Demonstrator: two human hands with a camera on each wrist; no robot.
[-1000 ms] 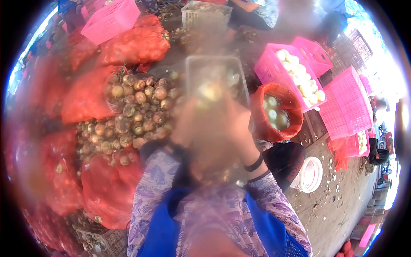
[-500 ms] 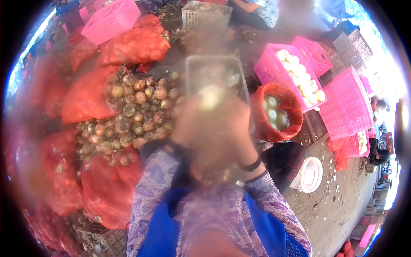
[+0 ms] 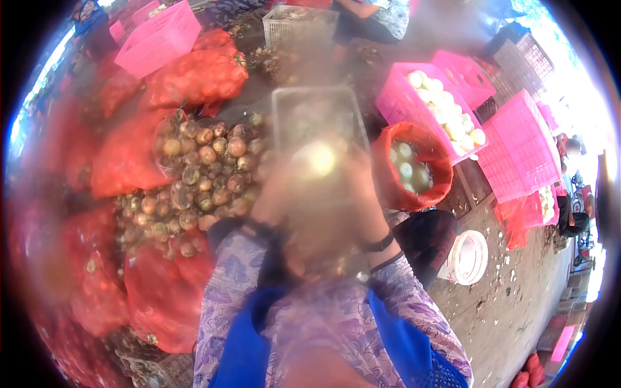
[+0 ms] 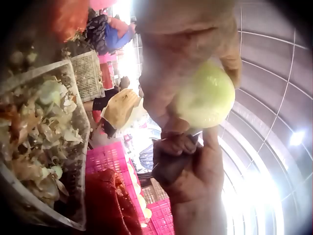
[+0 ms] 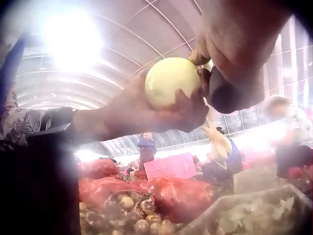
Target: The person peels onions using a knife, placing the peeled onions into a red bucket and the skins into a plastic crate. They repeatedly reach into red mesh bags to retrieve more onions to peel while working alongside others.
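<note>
My left hand (image 5: 168, 110) holds a pale, peeled onion (image 5: 172, 82), fingers curled round its underside. Beside it, my right hand (image 5: 239, 78) grips a dark-handled tool (image 5: 226, 93) whose working end is hidden, with the thumb close to the onion. In the left wrist view, the onion (image 4: 205, 98) shows between my left hand (image 4: 181, 63) and my right hand (image 4: 190, 171). A strip of onion peel (image 5: 220, 146) dangles below the hands. Both hands are blurred in the head view, above a clear-walled tub (image 3: 277, 116) that holds loose skins.
Unpeeled onions (image 3: 210, 161) lie heaped at my left among red net sacks (image 3: 194, 77). At my right stand a red sack (image 3: 440, 184) of peeled onions, a pink crate (image 3: 398, 97) of more, stacked pink crates (image 3: 524, 152) and a white bucket (image 3: 469, 258). Other people sit farther off.
The head view has shifted slightly. In it, the onion sits a little lower, and my hands appear farther apart, with more of the onion showing between them.
</note>
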